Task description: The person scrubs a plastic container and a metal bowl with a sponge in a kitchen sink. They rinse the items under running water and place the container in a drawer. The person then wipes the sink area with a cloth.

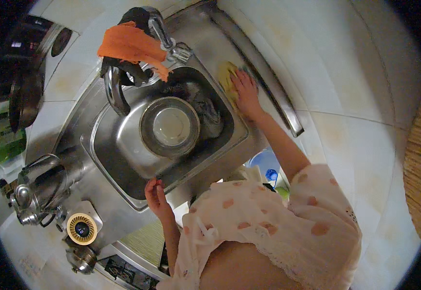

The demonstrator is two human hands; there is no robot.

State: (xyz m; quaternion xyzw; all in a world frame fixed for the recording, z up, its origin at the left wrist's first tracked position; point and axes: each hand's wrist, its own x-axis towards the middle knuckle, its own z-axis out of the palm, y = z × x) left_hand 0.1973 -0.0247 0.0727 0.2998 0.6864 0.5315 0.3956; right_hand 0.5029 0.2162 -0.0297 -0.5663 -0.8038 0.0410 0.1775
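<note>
My right hand [245, 88] presses a yellow cloth [227, 81] flat on the steel drainboard, right of the sink basin [123, 152]. Over the basin's near left edge hangs my left hand [156, 195], fingers slightly curled, with nothing seen in it. A round metal bowl [169, 127] with pale, cloudy contents stands in the basin. Beside it lies something dark and glossy, perhaps a plastic bag [210, 116]. A chrome faucet [116, 90] arches over the basin, with an orange cloth [130, 41] and a dark cloth [136, 16] draped on it.
A metal kettle [43, 181] stands on the counter at the left, near a round yellow-rimmed device [82, 229] and a small metal pot [81, 259]. Part of a stove [123, 270] shows at the bottom. A raised steel edge [268, 78] runs along the right wall; dark pans hang at upper left.
</note>
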